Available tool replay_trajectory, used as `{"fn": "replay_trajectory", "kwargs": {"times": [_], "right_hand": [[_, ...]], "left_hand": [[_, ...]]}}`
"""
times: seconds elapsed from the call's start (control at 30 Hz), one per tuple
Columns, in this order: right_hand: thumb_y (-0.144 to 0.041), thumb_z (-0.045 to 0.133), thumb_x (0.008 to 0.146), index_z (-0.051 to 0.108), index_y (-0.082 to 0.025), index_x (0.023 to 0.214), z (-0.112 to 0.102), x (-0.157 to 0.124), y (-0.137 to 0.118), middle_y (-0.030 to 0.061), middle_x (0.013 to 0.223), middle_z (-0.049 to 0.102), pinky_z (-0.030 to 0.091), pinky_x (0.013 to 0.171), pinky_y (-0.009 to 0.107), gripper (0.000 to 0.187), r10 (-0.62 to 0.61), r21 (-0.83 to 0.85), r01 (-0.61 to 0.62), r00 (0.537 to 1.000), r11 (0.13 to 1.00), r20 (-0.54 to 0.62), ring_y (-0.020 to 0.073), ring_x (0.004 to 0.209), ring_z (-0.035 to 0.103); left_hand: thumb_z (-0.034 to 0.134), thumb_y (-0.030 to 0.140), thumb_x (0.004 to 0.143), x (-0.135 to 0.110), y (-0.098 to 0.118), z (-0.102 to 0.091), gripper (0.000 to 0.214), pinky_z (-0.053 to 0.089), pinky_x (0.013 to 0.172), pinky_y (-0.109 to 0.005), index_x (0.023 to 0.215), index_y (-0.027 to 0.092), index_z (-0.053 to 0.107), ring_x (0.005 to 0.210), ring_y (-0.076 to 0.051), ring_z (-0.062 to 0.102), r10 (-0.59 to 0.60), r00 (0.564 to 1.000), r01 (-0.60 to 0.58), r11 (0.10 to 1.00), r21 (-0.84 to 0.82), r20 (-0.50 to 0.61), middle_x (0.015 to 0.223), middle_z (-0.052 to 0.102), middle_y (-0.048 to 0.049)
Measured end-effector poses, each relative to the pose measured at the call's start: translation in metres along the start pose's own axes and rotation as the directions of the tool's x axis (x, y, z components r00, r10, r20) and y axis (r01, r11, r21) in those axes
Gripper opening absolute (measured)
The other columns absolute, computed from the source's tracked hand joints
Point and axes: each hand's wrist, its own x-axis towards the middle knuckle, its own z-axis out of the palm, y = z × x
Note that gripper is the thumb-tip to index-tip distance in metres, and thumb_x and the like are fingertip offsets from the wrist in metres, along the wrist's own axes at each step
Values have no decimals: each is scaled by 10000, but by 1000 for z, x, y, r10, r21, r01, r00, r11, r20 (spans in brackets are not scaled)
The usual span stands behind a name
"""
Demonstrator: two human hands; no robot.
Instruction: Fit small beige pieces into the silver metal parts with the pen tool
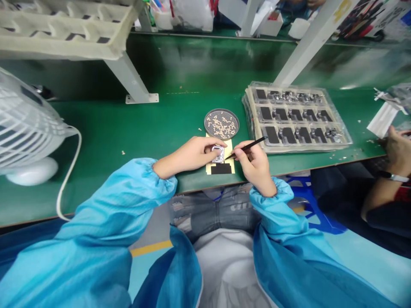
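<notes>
My left hand is closed around a small square silver part, thumb and fingers at its edges. In my right hand is a pair of slim black tweezers, its tip beside the part's lower right edge. Both hands rest over a pale yellow sheet that carries black pieces near the table's front edge. Just behind the sheet, partly over its top, sits a round dark tray strewn with many tiny beige pieces.
Stacked clear trays of black and silver parts stand to the right. A white fan with its cable is at left, a moulded tray above it. Metal posts rise from the green table. Another person's hand is far right.
</notes>
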Motion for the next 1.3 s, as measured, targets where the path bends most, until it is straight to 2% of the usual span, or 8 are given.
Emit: {"fn": "replay_trajectory", "kwargs": {"times": [0.13,0.3,0.43,0.57,0.7,0.8,1.0,1.3], "right_hand": [[-400,662,1025,671,-235,1044,0,-2,-2,20,935,730,606,766,326,166,-18,-22,18,1000,1000,-1,170,796,717],[-366,654,1033,652,-222,1029,-2,-1,-5,23,911,728,606,731,308,144,-60,104,64,997,993,-41,164,798,721],[-330,673,1020,664,-226,1040,-3,7,-6,39,935,739,610,767,344,106,-181,96,187,981,978,-70,186,858,727],[-269,696,1001,683,-238,1044,0,15,-7,46,960,754,612,827,403,55,-331,49,336,940,941,-85,218,923,744],[-228,706,991,702,-238,1047,2,15,-7,57,980,769,629,847,424,57,-404,-26,403,913,915,-52,235,954,758],[-231,702,993,703,-236,1047,2,14,-8,62,986,772,643,843,426,54,-427,-66,423,902,904,-66,239,956,765],[-213,696,993,706,-230,1046,2,15,-8,63,992,772,643,857,419,56,-419,-57,416,907,907,-49,232,960,763],[-245,689,1003,705,-226,1028,3,16,-9,61,988,778,637,860,397,35,-411,-81,407,911,910,-34,222,953,762]], "left_hand": [[622,302,925,1,0,0,380,440,632,-241,1261,207,772,682,-137,603,-14,1000,14,1000,26,-2,901,758,-32],[626,256,896,2,1,1,385,482,656,-243,1245,195,778,707,-144,641,-41,999,41,999,11,-6,969,780,-47],[636,237,878,4,1,2,403,520,681,-248,1252,178,771,752,-158,671,-60,998,60,996,-68,-1,996,788,-59],[618,204,867,4,1,2,408,556,717,-259,1244,144,761,817,-173,710,-84,996,84,978,-190,11,1063,792,-83],[612,190,863,4,2,2,403,576,750,-269,1233,128,759,867,-187,730,-100,995,102,970,-222,19,1096,791,-95],[631,211,867,3,2,2,405,582,764,-280,1243,135,762,871,-194,733,-112,994,112,975,-193,10,1089,793,-92],[651,247,879,4,1,2,405,586,806,-302,1253,144,767,878,-200,733,-102,995,102,982,-158,8,1074,796,-90],[663,261,876,4,3,1,399,590,764,-285,1240,138,772,856,-197,721,-87,996,87,983,-162,3,1043,796,-89]]}}
